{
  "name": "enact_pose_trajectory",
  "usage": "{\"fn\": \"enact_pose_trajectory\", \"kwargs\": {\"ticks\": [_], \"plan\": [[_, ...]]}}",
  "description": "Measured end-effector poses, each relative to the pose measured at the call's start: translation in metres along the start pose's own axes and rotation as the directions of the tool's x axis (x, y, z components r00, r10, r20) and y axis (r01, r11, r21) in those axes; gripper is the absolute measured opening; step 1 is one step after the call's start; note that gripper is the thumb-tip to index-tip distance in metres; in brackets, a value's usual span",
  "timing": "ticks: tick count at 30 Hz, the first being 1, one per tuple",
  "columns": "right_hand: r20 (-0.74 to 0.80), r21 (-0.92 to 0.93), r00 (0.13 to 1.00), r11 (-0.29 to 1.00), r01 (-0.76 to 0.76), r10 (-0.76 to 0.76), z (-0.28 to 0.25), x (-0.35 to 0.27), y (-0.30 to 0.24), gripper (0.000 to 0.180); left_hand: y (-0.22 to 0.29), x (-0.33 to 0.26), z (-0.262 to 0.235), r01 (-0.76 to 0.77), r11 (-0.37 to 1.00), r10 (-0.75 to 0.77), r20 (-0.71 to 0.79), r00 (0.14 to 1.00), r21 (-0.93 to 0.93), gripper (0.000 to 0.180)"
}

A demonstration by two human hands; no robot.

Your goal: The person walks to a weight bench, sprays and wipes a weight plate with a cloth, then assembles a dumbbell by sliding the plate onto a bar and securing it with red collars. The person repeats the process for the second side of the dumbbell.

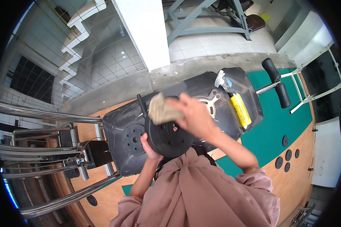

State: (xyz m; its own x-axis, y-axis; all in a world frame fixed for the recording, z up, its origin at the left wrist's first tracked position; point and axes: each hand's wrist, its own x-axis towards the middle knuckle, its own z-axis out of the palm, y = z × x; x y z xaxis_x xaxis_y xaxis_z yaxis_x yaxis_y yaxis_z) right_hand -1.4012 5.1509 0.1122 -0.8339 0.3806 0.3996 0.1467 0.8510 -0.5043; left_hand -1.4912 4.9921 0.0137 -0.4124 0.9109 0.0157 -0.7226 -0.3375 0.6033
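My left hand [150,148] grips the lower left edge of a round black disc with holes [170,142], held up in front of my body. A dark rod [141,104] sticks up at the disc's upper left; whether it is joined to the disc I cannot tell. Closed on a beige cloth [163,110], my right hand [195,115] is above the disc's upper part, somewhat blurred. Under both hands is a black padded bench [119,121], with a second holed disc [134,139] lying flat on its left part. A pale metal piece with rounded arms [215,97] lies beyond my right hand.
A spray bottle with a white trigger [224,81] and a yellow canister [240,110] lie on the bench's right part. Chrome rails [49,113] flank the left. Several small black discs [288,155] lie on the floor at right, near a padded roller bar [276,83].
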Motion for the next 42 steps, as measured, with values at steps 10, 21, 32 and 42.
{"fn": "enact_pose_trajectory", "kwargs": {"ticks": [10, 21, 32, 42], "plan": [[0.194, 0.115, 0.973, 0.988, 0.1, -0.121, 0.008, -0.055, -0.032, 0.059, 0.001, 0.005, -0.006, -0.039, 0.964, -0.073, -0.399, 0.914, -0.265, 0.07], [0.045, 0.108, 0.995, 0.991, 0.083, -0.088, 0.008, -0.032, -0.033, 0.06, -0.008, 0.014, 0.005, -0.259, 0.848, 0.319, 0.056, 0.946, -0.463, 0.064], [0.073, 0.123, 0.981, 0.975, -0.187, 0.179, 0.001, -0.054, 0.007, 0.054, 0.009, 0.014, 0.025, -0.393, 0.919, 0.382, -0.191, 0.904, -0.024, 0.066], [0.049, 0.05, 0.969, 0.968, -0.245, 0.243, 0.004, -0.039, 0.029, 0.055, 0.004, 0.013, 0.025, -0.378, 0.926, 0.343, -0.467, 0.815, 0.022, 0.068]]}}
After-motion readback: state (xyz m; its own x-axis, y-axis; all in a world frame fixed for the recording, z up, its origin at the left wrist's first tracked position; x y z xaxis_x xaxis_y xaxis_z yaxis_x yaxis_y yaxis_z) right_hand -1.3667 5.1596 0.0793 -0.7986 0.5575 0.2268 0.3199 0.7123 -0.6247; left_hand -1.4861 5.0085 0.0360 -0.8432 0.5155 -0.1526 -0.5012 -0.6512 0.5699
